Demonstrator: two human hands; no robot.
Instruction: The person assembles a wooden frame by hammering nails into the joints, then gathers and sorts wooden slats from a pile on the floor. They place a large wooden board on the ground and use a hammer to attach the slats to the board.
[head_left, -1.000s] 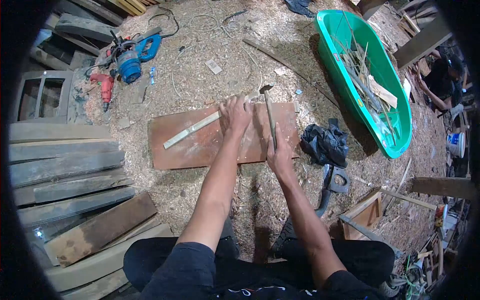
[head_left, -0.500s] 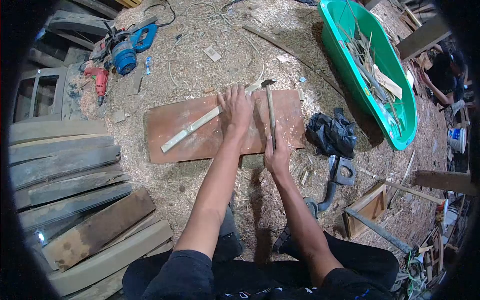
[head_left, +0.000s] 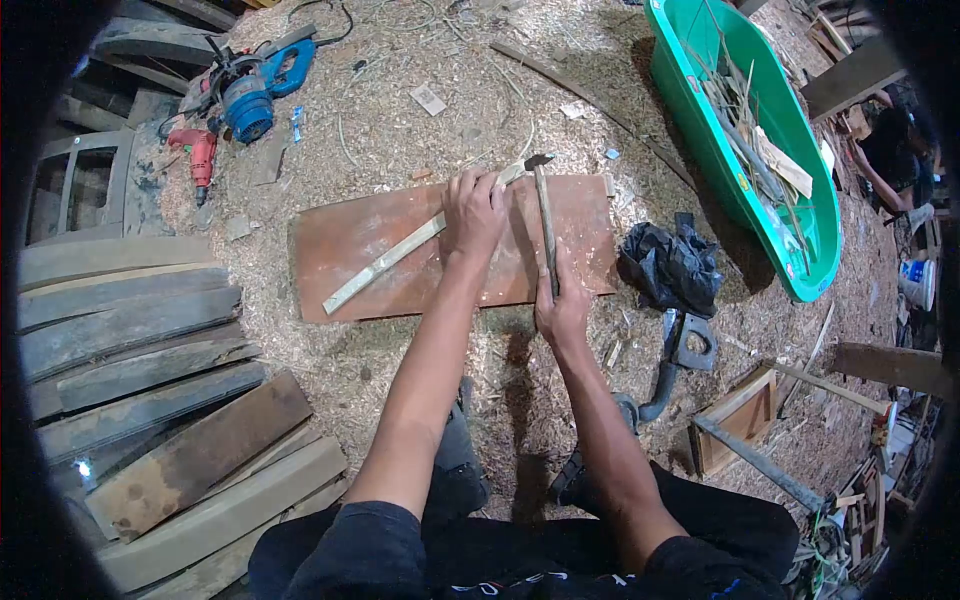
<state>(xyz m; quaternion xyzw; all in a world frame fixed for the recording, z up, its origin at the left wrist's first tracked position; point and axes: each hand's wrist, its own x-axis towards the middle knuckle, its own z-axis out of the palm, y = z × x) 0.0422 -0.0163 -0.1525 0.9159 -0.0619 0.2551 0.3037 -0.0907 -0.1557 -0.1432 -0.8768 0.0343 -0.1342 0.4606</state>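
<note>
Head camera, fisheye, facing down; left hand [head_left: 473, 212], right hand [head_left: 562, 306] close.

No word, brand or number can be read anywhere in the scene. White printed lettering is seen on the black garment [head_left: 500, 583] at the bottom edge, but it is cut off and too small. A blue mark on the white bucket [head_left: 912, 283] is blurred.

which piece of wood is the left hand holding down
The pale narrow strip lying slantwise on the reddish board; the left hand covers its upper end. The grey planks lie untouched.
</note>
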